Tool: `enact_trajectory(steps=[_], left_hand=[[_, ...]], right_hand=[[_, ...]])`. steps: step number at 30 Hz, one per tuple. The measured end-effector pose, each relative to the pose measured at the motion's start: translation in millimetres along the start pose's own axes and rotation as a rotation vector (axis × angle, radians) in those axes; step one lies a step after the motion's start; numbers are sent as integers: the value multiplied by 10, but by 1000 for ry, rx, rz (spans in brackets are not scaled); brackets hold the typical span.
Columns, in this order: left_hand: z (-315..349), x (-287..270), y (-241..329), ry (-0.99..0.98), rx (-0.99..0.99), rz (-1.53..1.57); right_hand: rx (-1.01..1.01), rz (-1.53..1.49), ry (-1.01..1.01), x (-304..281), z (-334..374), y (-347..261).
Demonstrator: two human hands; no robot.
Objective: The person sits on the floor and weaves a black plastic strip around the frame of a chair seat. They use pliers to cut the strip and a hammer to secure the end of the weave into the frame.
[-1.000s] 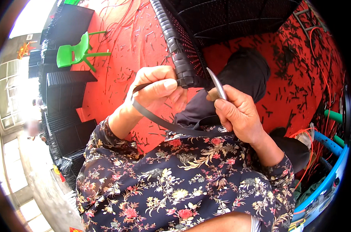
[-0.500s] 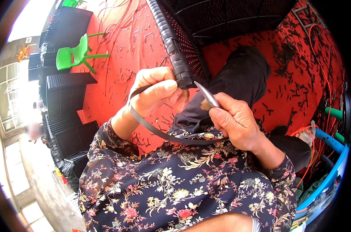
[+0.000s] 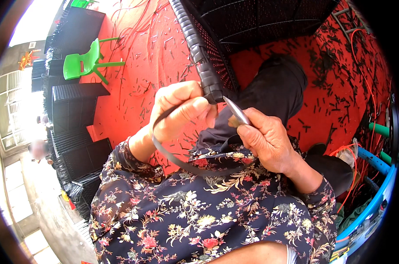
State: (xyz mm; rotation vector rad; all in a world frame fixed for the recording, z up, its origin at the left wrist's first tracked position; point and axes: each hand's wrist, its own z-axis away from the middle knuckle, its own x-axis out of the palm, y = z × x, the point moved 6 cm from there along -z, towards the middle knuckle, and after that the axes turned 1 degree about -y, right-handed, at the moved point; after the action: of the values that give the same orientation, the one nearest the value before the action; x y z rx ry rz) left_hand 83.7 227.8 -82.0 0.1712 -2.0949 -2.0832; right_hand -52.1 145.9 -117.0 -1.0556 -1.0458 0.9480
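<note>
Red carpet (image 3: 135, 114) covers the floor, littered with short black scraps (image 3: 306, 129), most thickly on the right. On the far left, a green chair (image 3: 82, 66) stands near a row of black woven panels (image 3: 74, 105). At the near right is the rim of a blue tub (image 3: 370, 221), with an orange cord (image 3: 354, 174) just beside it.

A black woven piece (image 3: 194, 42) reaches in from the far side, its thick wrapped edge ending in a corner between the two hands. The left hand (image 3: 177, 108) is at that corner, thumb and forefinger pinched on a flat black strip (image 3: 175, 159), which loops down across the flowered shirt (image 3: 199, 202) toward the right. The right hand (image 3: 270, 143) has its fingers closed around a pointed metal tool (image 3: 237, 111). Its tip points at the corner; whether they touch, I cannot tell.
</note>
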Motion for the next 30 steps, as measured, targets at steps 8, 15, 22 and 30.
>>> enact_trajectory(steps=[8,15,22,30], left_hand=[[67,63,35,70,79,-24],[42,1,-2,32,59,-13],[18,7,21,42,59,15],[19,-9,15,41,62,32]], right_hand=[[-61,-6,-35,28,-9,11],[-2,-55,-58,38,-16,20],[-145,29,27,42,-39,3],[83,-428,-108,99,-35,30]])
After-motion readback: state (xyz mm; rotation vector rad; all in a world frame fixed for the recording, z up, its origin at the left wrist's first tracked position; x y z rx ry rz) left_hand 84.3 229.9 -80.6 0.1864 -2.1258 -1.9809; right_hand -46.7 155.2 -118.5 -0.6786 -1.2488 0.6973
